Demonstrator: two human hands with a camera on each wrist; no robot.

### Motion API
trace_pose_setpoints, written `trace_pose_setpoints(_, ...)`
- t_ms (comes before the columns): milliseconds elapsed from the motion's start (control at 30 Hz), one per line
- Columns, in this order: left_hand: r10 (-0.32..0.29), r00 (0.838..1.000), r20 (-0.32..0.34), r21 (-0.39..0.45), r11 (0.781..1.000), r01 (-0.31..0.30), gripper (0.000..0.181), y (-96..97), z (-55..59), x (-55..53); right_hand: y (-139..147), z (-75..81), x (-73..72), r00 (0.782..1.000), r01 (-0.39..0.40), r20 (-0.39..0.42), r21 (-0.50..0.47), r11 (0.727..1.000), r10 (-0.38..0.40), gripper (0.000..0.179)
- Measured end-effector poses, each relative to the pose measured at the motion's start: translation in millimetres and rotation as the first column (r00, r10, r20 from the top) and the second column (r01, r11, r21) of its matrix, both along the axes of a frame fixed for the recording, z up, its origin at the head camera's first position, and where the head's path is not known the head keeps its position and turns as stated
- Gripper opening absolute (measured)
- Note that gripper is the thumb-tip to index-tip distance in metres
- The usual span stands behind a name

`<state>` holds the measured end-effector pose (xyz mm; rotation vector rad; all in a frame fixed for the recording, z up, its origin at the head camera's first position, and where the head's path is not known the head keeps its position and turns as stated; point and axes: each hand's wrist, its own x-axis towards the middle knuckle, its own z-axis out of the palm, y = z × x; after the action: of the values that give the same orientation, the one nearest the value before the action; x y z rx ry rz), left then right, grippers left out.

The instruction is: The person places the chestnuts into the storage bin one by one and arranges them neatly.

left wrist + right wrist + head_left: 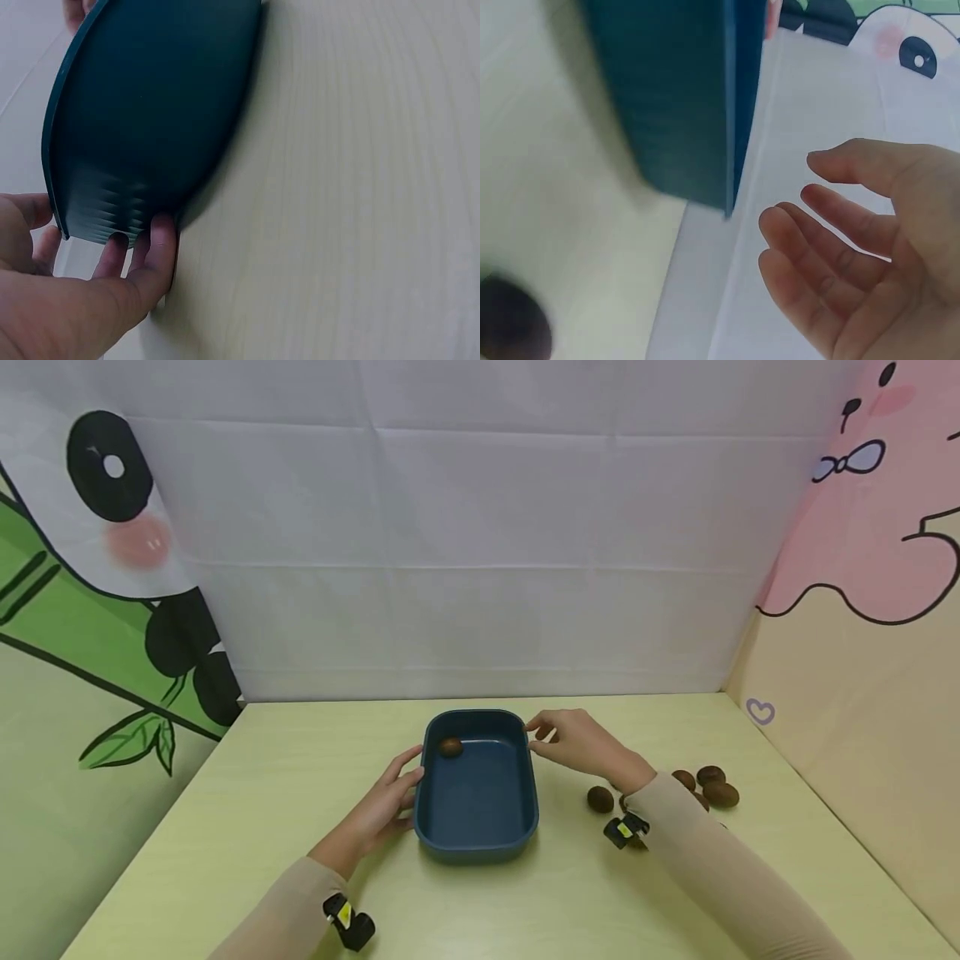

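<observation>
A dark blue rectangular box [477,802] with rounded corners stands on the table, its top uncovered. One small brown oval thing [450,747], too small to tell its kind, lies inside near the far left corner. My left hand [381,808] has its fingertips against the box's left outer wall; the left wrist view shows the fingers [162,244] touching that wall. By the far right corner of the rim is my right hand [576,740], its fingers loosely bent. In the right wrist view this hand [862,247] is empty and apart from the box [667,112].
Several similar brown oval things [721,793] lie on the table [315,752] at the right, partly behind my right sleeve. Another brown one [600,799] sits alone beside the right wrist. A white sheet [487,552] hangs behind the table, with printed panels at both sides.
</observation>
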<state>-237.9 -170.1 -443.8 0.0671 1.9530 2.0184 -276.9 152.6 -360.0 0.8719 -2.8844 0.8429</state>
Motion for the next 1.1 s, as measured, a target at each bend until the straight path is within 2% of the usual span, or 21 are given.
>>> trace_pose_setpoints(300, 0.004, 1.0, 0.004, -0.013, 1.0, -0.004, 0.054, 0.4, 0.2, 0.1, 48.1, -27.7, 12.3, 0.996, 0.059, 0.071, 0.032, 0.998, -0.061, 0.025)
trace_pose_setpoints(567, -0.001, 1.0, 0.001, -0.006, 1.0, 0.001, 0.054, 0.7, 0.6, 0.9, 70.9, -50.6, 24.8, 0.991, 0.089, 0.092, 0.073, 0.993, -0.096, 0.025)
trace_pose_setpoints(833, -0.013, 1.0, -0.004, -0.007, 1.0, 0.013, 0.055, 0.4, 1.0, 1.6, 78.8, -58.8, 28.8, 0.988, 0.087, 0.117, 0.097, 0.991, -0.098, 0.031)
trace_pose_setpoints(1100, -0.02, 1.0, -0.005, -0.009, 1.0, 0.02, 0.055, -0.3, 2.4, 1.6, 80.7, -61.8, 30.6, 0.993, 0.066, 0.085, 0.151, 0.986, -0.079, 0.037)
